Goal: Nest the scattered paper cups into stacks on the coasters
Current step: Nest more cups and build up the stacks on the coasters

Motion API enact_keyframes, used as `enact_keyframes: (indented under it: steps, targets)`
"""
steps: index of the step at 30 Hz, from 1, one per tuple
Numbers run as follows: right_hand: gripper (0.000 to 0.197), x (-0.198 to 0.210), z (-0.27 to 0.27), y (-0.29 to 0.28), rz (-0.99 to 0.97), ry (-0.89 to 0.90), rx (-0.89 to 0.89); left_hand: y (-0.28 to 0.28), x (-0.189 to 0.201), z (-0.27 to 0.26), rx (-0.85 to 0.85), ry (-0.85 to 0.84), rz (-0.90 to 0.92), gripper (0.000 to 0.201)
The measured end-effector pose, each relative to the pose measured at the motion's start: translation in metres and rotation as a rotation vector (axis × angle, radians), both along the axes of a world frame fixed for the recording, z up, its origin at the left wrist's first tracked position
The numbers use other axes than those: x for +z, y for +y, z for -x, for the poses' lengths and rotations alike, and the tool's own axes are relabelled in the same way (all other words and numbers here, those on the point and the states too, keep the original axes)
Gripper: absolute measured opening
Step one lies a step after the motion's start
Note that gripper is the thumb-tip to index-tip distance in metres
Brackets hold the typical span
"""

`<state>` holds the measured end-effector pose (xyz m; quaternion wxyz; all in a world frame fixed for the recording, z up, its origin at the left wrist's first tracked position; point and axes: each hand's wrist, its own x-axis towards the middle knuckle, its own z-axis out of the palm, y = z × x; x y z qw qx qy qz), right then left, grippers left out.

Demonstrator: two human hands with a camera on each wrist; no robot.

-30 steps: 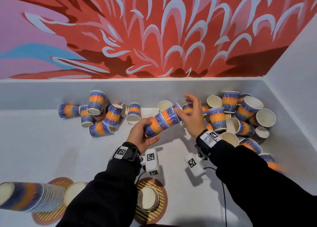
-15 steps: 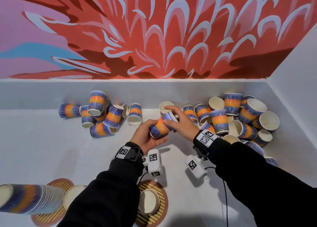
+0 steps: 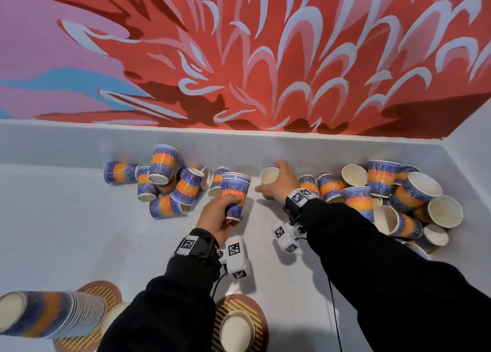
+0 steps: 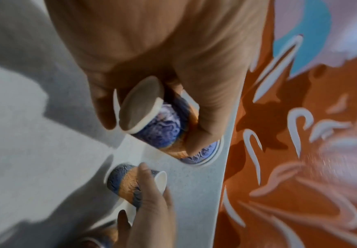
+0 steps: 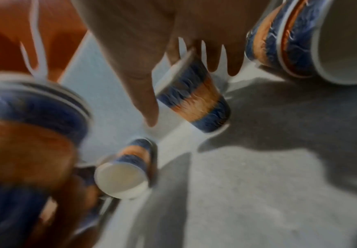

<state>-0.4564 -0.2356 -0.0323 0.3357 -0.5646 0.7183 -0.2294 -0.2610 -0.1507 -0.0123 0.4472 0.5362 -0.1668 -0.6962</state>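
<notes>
While my left hand (image 3: 218, 213) is clamped round the lower wall of a small nested stack (image 3: 235, 192), held mouth-up above the tabletop (image 3: 66, 218), my right hand (image 3: 281, 184) reaches for a loose cup (image 3: 269, 177) lying on its side just beside it. Fingers are spread over the cup's mouth end and the thumb is out along its wall. Contact looks light, and the right wrist view is blurred, so I cannot tell if that grip has closed. I judge these cups light, thin and easy to crush or dent at the rim. Best to take one round the mid wall with a soft pinch, not by the lip. The printed paper should give decent friction, though nested ones may stick together. More scattered cups sit in a left cluster (image 3: 170, 184) and a bigger right pile (image 3: 398, 192) against the back wall. Near me a tall stack (image 3: 53, 314) leans over a striped coaster (image 3: 101, 290). A second coaster (image 3: 255, 311) carries one cup (image 3: 236, 330) seen from above.
</notes>
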Motion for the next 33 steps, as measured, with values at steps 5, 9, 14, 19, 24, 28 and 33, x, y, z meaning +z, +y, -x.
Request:
enact_keyframes:
  steps: [5, 9, 14, 19, 24, 28, 33]
  targets:
    - [0.060, -0.009, 0.003, 0.002, 0.152, -0.067, -0.021, 0.000, -0.002, -0.003, -0.106, -0.358, 0.094, 0.060]
    - [0.051, 0.037, 0.014, 0.008, 0.240, -0.465, -0.088, 0.005, -0.007, 0.001, -0.371, -0.477, 0.196, 0.048]
    - [0.052, 0.101, 0.031, 0.029, 0.310, -0.696, -0.021, 0.009, -0.003, 0.018, -0.484, -0.559, 0.339, 0.040]
    - [0.061, 0.090, 0.022, 0.057, 0.248, -0.543, 0.206, 0.005, 0.010, 0.033, -0.488, -0.506, 0.423, 0.054]
    - [0.071, 0.055, 0.003, 0.086, 0.242, -0.341, 0.326, 0.001, 0.013, 0.036, -0.535, -0.529, 0.474, 0.055]
    - [0.074, 0.043, 0.002, 0.088, 0.223, -0.402, 0.256, 0.004, 0.009, 0.022, -0.627, -0.519, 0.433, 0.067]
    - [0.082, 0.043, 0.016, 0.080, 0.250, -0.311, 0.031, -0.032, 0.003, -0.018, -0.484, -0.821, 0.424, 0.076]
